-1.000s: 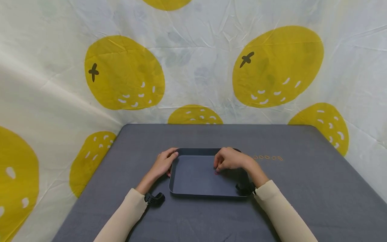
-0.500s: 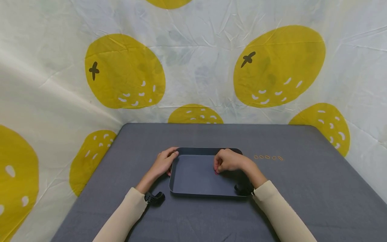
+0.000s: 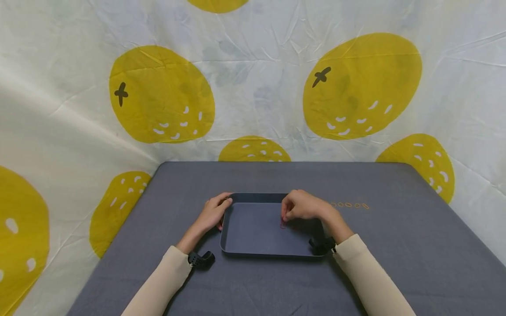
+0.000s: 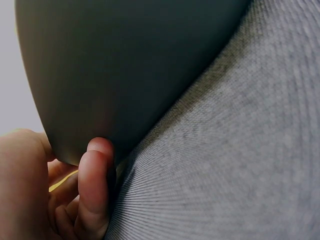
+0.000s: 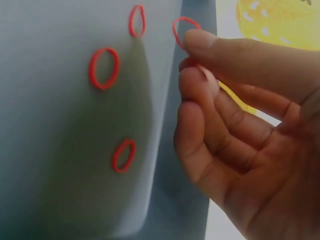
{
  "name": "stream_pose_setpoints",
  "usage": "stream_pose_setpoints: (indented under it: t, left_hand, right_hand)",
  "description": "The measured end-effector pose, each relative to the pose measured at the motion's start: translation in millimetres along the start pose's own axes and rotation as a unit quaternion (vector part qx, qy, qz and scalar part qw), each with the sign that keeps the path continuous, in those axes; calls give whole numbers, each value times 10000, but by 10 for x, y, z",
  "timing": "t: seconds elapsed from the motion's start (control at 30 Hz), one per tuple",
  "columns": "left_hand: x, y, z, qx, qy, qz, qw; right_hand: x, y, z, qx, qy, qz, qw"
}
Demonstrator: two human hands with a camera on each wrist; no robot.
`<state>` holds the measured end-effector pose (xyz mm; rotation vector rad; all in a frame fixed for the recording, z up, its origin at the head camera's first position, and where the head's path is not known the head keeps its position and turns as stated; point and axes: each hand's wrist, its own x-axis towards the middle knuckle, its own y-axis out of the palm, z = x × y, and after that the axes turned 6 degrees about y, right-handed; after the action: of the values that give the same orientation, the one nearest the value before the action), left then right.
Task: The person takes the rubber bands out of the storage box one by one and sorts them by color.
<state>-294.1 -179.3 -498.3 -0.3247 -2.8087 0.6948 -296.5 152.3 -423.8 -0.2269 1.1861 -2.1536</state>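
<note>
The right hand [image 3: 301, 207] pinches a red band [image 3: 283, 227] dangling toward six o'clock. The left hand [image 3: 213, 211] grips the tray [image 3: 253, 230], lengthwise nine-to-three, at ten o'clock.

In the middle of the head view, you have lifted your right hand [image 3: 302, 205] a little: its fingertips sit higher than half a second ago. The red band [image 3: 282, 227], then barely a fleck at your fingertips, now shows as a loop hanging below them. Your knuckles now cover the tray's [image 3: 272, 255] far right corner. Your right sleeve [image 3: 357, 259] has slid slightly rightward, and your wrist now meets the leftmost orange ring [image 3: 334, 205].
</note>
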Motion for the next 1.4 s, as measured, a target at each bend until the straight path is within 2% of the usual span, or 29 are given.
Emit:
stream_pose_setpoints:
  t: [0.2,0.5,0.83,1.13,1.4]
  left_hand:
    - [-3,-12,5,35,5,-5,10000]
    - [-2,-13,15,107,-30,13,9999]
    - [-3,-16,6,94,-30,12,10000]
    - [-6,13,-15,52,-49,-1,10000]
    - [-15,3,-14,-13,-15,20,10000]
  right_hand:
    - [-62,-108,9,81,-175,-152,9997]
    - [-218,-277,9,547,-31,-358,9979]
    - [-341,-381,-36,579,21,-610,9965]
    - [-528,-487,-156,592,398,-916,9932]
    - [-785,-549,-385,572,723,-1054,9902]
